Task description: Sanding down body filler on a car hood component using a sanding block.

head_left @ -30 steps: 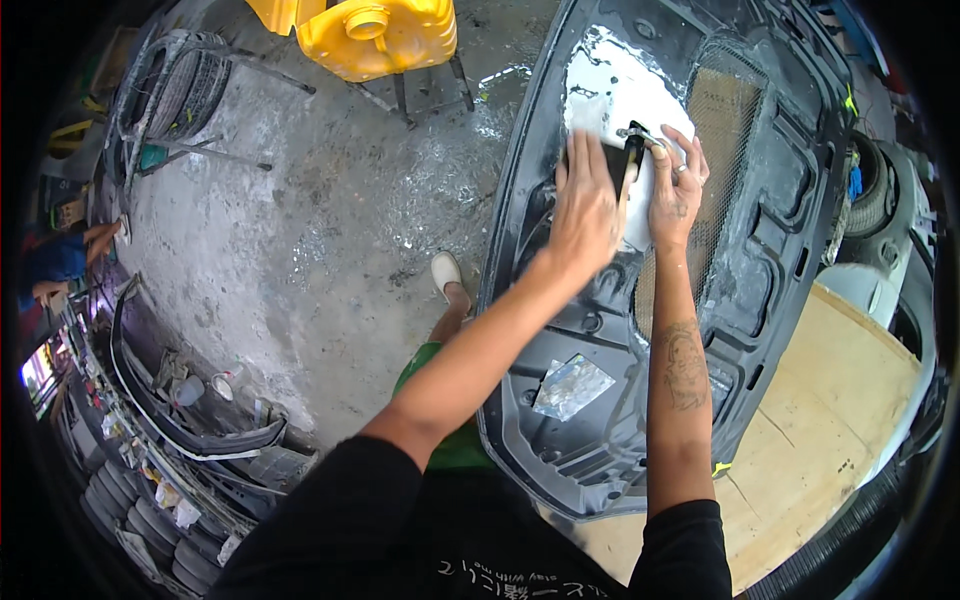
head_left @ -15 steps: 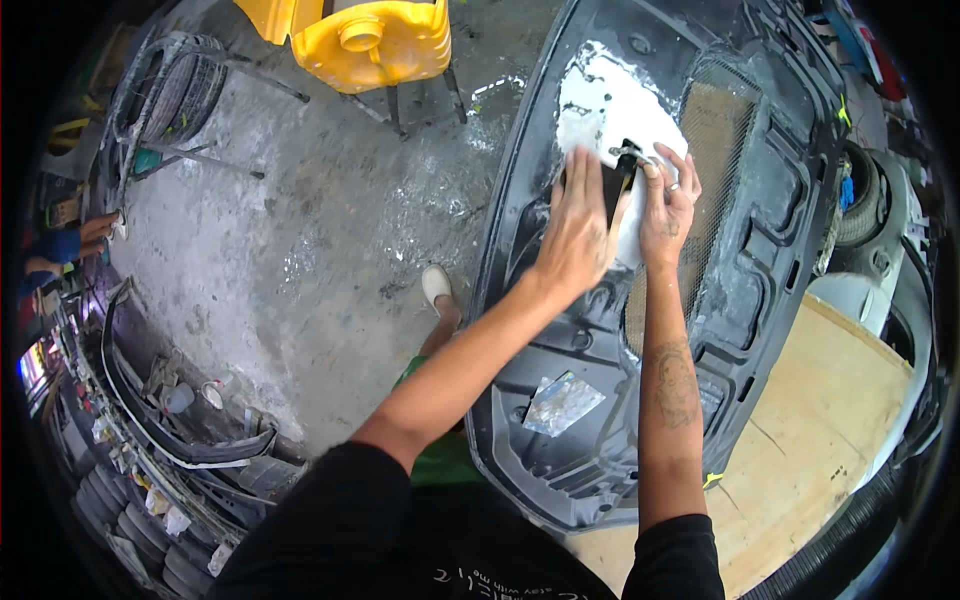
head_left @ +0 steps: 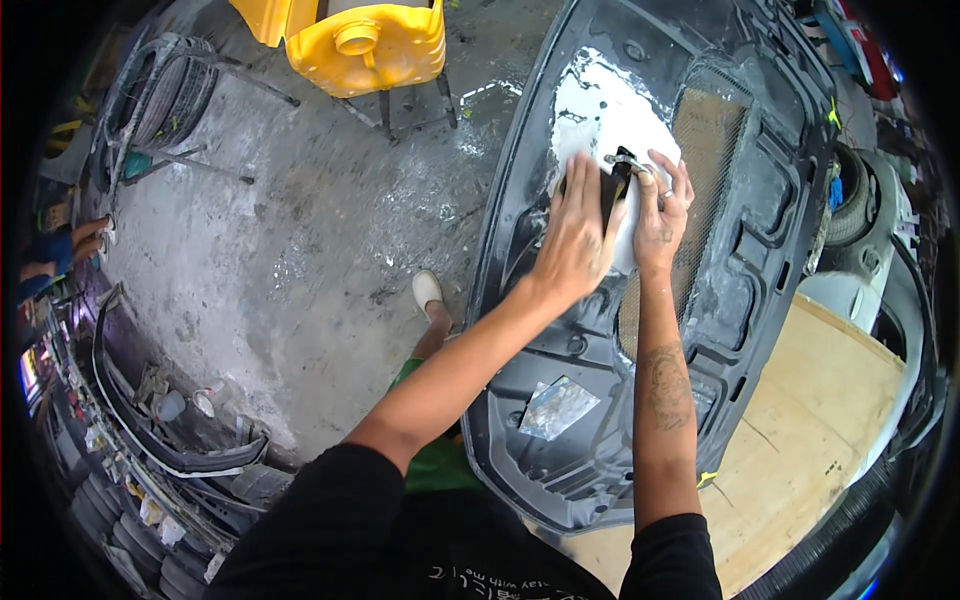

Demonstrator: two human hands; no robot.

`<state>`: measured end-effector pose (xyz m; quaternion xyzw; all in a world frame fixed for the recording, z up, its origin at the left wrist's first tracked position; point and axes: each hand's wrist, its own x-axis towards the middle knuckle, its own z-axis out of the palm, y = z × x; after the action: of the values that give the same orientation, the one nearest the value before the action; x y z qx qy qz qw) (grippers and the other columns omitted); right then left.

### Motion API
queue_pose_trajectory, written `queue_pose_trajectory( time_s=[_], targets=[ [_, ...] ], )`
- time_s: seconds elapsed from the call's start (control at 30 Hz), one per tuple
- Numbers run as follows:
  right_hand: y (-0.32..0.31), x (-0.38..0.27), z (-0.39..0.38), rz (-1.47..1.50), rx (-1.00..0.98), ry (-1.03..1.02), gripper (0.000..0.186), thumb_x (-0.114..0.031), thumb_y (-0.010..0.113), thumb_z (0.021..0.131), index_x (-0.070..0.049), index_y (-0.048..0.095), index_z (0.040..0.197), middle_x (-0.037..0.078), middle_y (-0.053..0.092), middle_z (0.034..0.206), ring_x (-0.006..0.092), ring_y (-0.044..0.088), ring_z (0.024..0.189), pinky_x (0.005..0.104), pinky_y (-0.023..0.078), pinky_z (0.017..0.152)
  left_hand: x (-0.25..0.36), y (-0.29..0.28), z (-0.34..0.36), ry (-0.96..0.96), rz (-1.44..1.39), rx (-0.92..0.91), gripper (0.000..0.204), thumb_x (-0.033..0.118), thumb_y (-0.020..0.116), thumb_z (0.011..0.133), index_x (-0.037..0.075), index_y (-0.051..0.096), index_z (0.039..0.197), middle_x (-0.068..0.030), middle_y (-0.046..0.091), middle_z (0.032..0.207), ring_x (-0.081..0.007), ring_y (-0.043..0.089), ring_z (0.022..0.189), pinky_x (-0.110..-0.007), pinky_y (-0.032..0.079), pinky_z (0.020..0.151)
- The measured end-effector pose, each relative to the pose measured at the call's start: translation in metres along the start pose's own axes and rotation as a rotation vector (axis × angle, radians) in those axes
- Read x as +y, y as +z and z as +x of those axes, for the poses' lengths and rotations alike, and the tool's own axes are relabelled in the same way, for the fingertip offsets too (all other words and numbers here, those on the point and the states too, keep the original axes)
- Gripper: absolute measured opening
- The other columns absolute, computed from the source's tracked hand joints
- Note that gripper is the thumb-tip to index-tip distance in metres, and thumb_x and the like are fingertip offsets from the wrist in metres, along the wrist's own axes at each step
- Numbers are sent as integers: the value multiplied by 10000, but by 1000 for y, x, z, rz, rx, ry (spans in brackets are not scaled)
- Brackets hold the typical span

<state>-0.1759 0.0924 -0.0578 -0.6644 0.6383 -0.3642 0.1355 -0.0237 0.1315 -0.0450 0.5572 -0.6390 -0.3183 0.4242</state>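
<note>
On the upturned hood [head_left: 700,330], near its far end, both hands work at a white patch [head_left: 590,110] of filler or primer. Left hand [head_left: 575,235] lies flat, fingers spread, pressed on the panel at the patch's lower edge, holding nothing that shows. Right hand [head_left: 662,205] is closed narrowly round a small dark tool [head_left: 615,185], perhaps a scraper or block, whose tip meets the white area between the two hands.

By my judgement the job is partway: the white coat covers the section left of the mesh insert [head_left: 705,150], its upper part looking even, while the lower margin under the hands appears ragged and unfinished. Dark ribs and recesses elsewhere on the hood carry no white at all. A crumpled foil piece [head_left: 555,408] sits in a recess nearer the body, well apart from the hands.

Around: stained concrete floor [head_left: 300,230], a yellow jug [head_left: 365,45] on a stand beyond, bumpers [head_left: 160,440] stacked at left, a plywood sheet [head_left: 830,430] at right. Another person's hand [head_left: 88,238] shows at the far left edge. Nothing blocks the patch; the left hand itself hides part of its lower edge
</note>
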Motion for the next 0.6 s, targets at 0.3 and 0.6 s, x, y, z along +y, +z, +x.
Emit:
queue_pose_trajectory(
  time_s=[0.3,0.6],
  targets=[
    [5,-5,2,42,9,23,238,-309,678,995,-130,802,1091,-5,642,1365,354,375,1433,457,286,1199,-7,4,22,-12,35,27,720,404,323,1112,-228,331,1456,-458,306,1530,-572,303,1461,-573,297,1193],
    [0,-2,9,-2,26,-41,209,-250,664,999,-115,803,1077,1,646,1345,348,389,1416,455,276,1193,-35,-122,90,-374,-282,406,802,695,355,1044,-27,693,961,-61,595,751,-215,483,692,-410,427,666]
  ],
)
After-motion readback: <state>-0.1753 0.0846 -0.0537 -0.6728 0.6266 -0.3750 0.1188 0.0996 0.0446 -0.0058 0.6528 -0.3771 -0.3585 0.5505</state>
